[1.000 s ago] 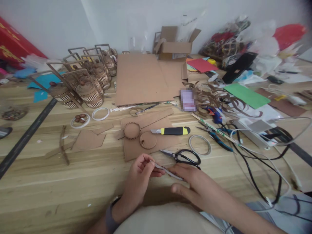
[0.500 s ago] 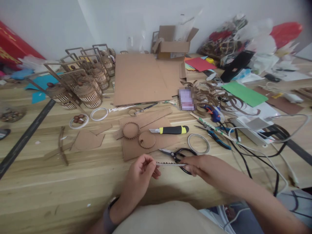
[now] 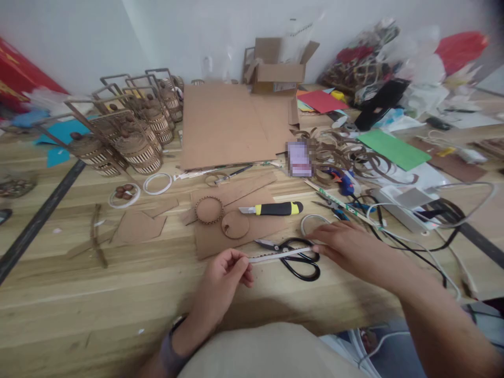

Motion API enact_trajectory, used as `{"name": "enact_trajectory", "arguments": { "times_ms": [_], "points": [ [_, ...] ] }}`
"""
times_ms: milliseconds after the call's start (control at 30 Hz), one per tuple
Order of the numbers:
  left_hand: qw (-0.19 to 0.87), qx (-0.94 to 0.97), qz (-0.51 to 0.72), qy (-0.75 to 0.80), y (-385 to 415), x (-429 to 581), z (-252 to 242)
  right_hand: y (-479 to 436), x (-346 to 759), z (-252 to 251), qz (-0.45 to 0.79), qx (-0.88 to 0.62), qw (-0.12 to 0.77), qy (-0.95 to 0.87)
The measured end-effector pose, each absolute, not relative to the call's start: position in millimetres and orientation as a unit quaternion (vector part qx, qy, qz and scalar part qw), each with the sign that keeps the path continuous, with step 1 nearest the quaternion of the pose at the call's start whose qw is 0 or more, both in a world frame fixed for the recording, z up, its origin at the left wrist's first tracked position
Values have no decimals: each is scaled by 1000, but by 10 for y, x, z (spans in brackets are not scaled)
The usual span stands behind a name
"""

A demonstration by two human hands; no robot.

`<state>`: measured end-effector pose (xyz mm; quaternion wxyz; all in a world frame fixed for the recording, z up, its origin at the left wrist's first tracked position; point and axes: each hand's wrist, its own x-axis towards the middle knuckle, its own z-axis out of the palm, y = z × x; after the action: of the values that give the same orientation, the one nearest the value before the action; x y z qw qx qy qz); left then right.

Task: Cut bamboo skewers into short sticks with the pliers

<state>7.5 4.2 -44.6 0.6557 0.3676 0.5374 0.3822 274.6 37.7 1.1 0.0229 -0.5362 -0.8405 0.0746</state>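
A thin corrugated cardboard strip point(image 3: 277, 256) stretches between my two hands. My left hand point(image 3: 224, 275) is closed, pinching the strip's left end. My right hand point(image 3: 346, 247) pinches the strip's right end over the black scissors point(image 3: 297, 256), which lie flat on the wooden table point(image 3: 98, 299). Just beyond the hands lie a cardboard piece with two round discs point(image 3: 222, 220) and a yellow and black utility knife point(image 3: 273, 209).
A tape ring point(image 3: 313, 223) sits by my right hand. Black and white cables point(image 3: 417, 247) loop at the right. Cardboard lantern models point(image 3: 129, 131) stand at the back left, a large cardboard sheet point(image 3: 228, 123) and an open box point(image 3: 277, 68) at the back. Coloured paper and clutter fill the right.
My right hand has slid right along the strip, away from the left hand, so the strip now lies stretched out above the scissors. The left hand has stayed put.
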Motion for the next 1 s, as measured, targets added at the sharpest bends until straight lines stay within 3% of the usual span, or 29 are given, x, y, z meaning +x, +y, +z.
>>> {"name": "enact_trajectory", "arguments": {
  "times_ms": [67,233,567,1000],
  "points": [
    [660,349,387,541,46,106,-461,315,2519,-19,37,-531,54,-845],
    [670,324,401,534,41,156,-482,184,1878,-148,93,-482,151,-858],
    [670,286,427,536,36,144,-398,192,1827,-146,235,-509,172,-810],
    [678,328,413,513,16,151,-409,145,1736,-88,261,-510,203,-794]
  ]
}}
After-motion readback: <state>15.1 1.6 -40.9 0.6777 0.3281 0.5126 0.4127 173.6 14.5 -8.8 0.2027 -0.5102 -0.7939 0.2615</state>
